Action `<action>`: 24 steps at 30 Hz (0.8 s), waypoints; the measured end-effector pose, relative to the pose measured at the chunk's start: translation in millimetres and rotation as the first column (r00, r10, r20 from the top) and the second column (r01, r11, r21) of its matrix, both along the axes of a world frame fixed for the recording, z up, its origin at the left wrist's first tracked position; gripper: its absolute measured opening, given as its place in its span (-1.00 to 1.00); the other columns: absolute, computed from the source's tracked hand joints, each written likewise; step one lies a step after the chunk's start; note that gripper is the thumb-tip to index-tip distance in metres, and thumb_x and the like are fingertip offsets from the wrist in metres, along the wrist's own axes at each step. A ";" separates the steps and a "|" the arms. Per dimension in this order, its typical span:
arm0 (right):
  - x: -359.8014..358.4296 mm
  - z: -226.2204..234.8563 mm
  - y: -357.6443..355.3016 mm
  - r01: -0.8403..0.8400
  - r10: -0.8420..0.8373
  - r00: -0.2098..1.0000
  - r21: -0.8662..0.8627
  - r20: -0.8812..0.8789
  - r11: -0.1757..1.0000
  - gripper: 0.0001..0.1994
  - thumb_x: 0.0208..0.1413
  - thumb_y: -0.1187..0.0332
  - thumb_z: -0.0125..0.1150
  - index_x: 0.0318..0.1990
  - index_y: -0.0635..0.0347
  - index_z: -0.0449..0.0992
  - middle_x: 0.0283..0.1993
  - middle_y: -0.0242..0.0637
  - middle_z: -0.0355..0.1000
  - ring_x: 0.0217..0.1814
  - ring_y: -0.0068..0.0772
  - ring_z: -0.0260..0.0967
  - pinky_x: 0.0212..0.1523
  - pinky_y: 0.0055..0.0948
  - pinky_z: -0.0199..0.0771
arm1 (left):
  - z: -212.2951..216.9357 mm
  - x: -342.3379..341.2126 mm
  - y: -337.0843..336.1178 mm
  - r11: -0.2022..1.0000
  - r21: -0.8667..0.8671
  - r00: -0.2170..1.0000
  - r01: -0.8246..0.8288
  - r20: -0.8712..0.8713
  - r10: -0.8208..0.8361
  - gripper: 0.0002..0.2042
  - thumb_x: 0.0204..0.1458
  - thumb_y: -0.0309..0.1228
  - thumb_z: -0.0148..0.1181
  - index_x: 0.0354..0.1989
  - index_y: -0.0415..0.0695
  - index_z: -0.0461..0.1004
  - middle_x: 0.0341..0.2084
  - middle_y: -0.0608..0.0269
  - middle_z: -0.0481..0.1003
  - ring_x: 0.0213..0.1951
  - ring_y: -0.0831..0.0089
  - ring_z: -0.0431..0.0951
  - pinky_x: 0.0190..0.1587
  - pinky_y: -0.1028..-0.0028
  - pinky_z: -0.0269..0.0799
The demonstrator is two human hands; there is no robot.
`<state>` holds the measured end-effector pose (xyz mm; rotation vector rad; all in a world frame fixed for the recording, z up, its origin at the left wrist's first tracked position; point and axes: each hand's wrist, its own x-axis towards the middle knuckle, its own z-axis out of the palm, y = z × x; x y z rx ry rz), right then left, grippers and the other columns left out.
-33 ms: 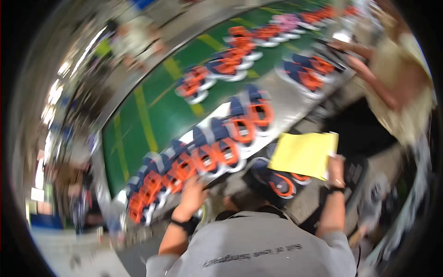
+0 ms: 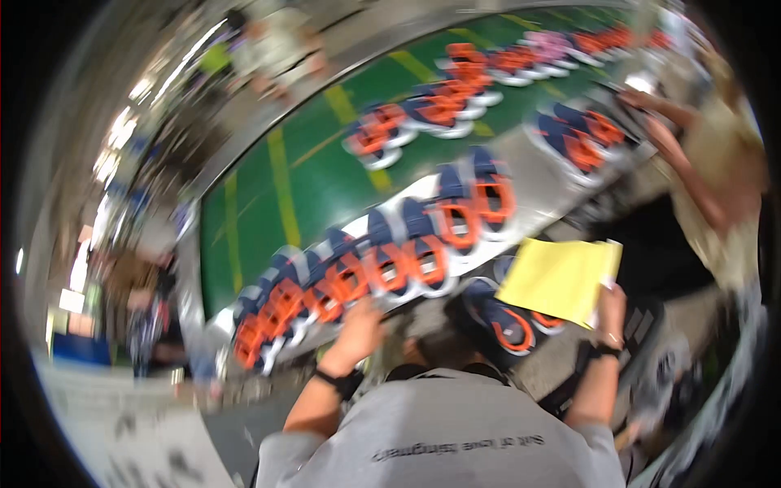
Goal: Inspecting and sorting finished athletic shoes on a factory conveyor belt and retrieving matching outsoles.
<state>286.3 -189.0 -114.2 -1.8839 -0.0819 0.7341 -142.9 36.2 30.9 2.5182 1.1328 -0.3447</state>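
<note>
Right hand (image 2: 610, 313), at about 4 o'clock in the view, is closed on the lower right edge of a yellow sheet (image 2: 561, 276); the sheet extends from the fingers toward 10 o'clock and is held tilted over a navy and orange shoe (image 2: 508, 321), which lies just below and to the left of the sheet. Left hand (image 2: 358, 333), at about 7 o'clock, rests with fingers spread against the near end of a row of navy and orange shoes (image 2: 382, 268); motion blur prevents telling whether it grips one. A dark band sits on each wrist. The row runs from 8 o'clock toward 1 o'clock along the pale edge of a green belt (image 2: 317, 187) marked with yellow lines. Further shoe pairs (image 2: 431, 110) lie on the belt toward 12 o'clock, well apart from both hands. At 2 o'clock another person's arm (image 2: 683, 154) reaches toward a separate pair (image 2: 582, 134). The whole view is blurred
</note>
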 end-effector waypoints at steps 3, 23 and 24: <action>1.9 54.4 -11.7 -0.068 0.029 0.988 0.249 0.155 0.966 -0.82 0.13 0.46 -0.06 -0.17 0.36 0.36 -0.27 -0.34 0.39 -0.29 -0.63 0.28 -0.26 -0.59 0.29 | -6.8 28.1 -11.3 0.995 -0.084 0.954 0.063 0.297 -0.035 -0.76 -0.14 -0.45 0.17 -0.25 -0.22 0.44 -0.08 -0.09 0.31 -0.03 -0.01 0.32 0.00 0.22 0.27; -355.9 251.6 250.5 -0.965 0.257 -0.244 -0.261 0.935 0.034 -0.72 -0.17 0.47 0.17 -0.21 0.23 0.39 -0.21 -0.23 0.31 -0.09 -0.18 0.25 -0.06 -0.26 0.25 | 68.7 -100.8 59.4 0.463 -0.839 -0.552 0.285 0.251 0.795 -0.66 0.22 -0.35 -0.25 0.12 -0.23 0.11 0.08 0.00 0.25 0.09 0.11 0.30 0.07 0.09 0.28; -365.0 254.7 255.4 -0.964 0.267 -0.253 -0.264 0.930 0.007 -0.71 -0.17 0.46 0.18 -0.20 0.22 0.39 -0.21 -0.23 0.31 -0.09 -0.18 0.24 -0.06 -0.25 0.25 | 63.3 -128.2 78.0 0.436 -0.824 -0.637 0.362 0.124 0.761 -0.65 0.21 -0.35 -0.26 0.13 -0.24 0.10 0.08 -0.04 0.24 0.10 0.08 0.28 0.09 0.05 0.25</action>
